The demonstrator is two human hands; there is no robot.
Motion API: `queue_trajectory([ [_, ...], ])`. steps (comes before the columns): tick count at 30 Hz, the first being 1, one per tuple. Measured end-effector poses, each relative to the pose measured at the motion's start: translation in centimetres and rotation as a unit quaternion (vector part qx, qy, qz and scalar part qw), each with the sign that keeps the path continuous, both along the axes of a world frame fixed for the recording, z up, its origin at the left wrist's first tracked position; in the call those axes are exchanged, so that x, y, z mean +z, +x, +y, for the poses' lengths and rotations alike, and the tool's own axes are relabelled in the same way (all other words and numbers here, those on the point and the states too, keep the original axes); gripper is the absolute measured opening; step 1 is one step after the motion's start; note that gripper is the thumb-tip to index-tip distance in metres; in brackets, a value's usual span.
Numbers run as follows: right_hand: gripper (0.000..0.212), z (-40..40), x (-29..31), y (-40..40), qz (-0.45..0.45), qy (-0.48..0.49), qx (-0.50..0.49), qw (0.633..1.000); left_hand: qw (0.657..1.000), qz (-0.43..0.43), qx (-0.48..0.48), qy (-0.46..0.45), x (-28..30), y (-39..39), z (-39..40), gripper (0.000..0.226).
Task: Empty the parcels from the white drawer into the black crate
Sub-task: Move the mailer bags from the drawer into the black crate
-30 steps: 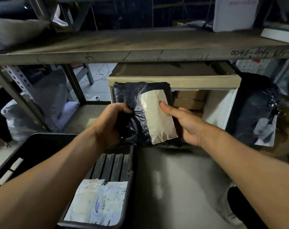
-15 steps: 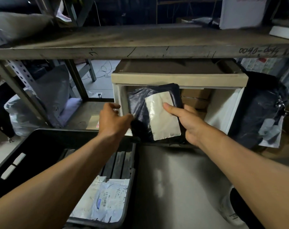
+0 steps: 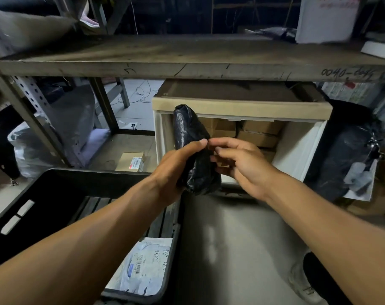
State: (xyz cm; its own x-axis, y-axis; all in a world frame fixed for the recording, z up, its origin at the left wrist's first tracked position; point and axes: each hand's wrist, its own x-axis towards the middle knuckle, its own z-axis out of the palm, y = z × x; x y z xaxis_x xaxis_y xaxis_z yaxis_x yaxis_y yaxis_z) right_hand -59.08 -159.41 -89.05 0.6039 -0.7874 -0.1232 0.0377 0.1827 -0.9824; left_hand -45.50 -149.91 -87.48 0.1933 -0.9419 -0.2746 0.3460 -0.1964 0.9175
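**Black parcel turned on edge, passing to the left hand**

Since half a second ago the black parcel (image 3: 192, 150) has swung from face-on, its pale label showing, to edge-on, and the label is now out of sight. It has also come clear of the white drawer (image 3: 297, 148), held upright just in front of the opening.

Head view: the left hand (image 3: 176, 170) is wrapped around the parcel's lower half, thumb across the front, carrying its weight. The right hand (image 3: 242, 164) sits just beside it with fingers loosely curled and slack; whether its fingertips touch the plastic I cannot tell, but it looks to be letting go so the left, nearer the black crate (image 3: 44, 201), can finish alone. That crate stands low on the left, with a white parcel (image 3: 145, 265) lying in its near corner. Brown boxes (image 3: 257, 133) remain stacked deep inside the drawer, so emptying is far from done. Next would likely be a short swing left and down.
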Motion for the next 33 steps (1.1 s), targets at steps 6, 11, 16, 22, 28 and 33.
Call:
queue_trajectory([
  [6,0.074,-1.3,-0.8,-0.4,0.037,0.04,-0.09,0.994,0.999,0.038,-0.005,-0.009,0.5,0.4,0.1,0.055],
  [11,0.062,-1.3,0.0,-0.9,-0.046,0.157,0.018,0.986,0.998,0.061,0.025,-0.014,1.4,1.0,0.3,0.036],
  [16,0.122,-2.0,-0.3,-0.5,-0.032,0.144,-0.057,0.987,0.997,0.039,0.04,0.06,1.0,1.3,0.4,0.041],
  [22,0.123,-1.6,-0.2,-0.5,-0.039,0.139,-0.05,0.988,0.994,0.002,0.055,0.092,0.7,1.4,0.4,0.042],
  [28,0.091,-1.1,0.2,-0.4,-0.028,0.113,-0.088,0.989,0.993,-0.027,0.066,0.092,0.2,1.6,0.2,0.049],
  [33,0.039,-1.1,0.0,-0.5,-0.021,0.073,-0.151,0.986,0.979,-0.104,0.168,0.049,-1.3,1.9,-0.9,0.052],
])
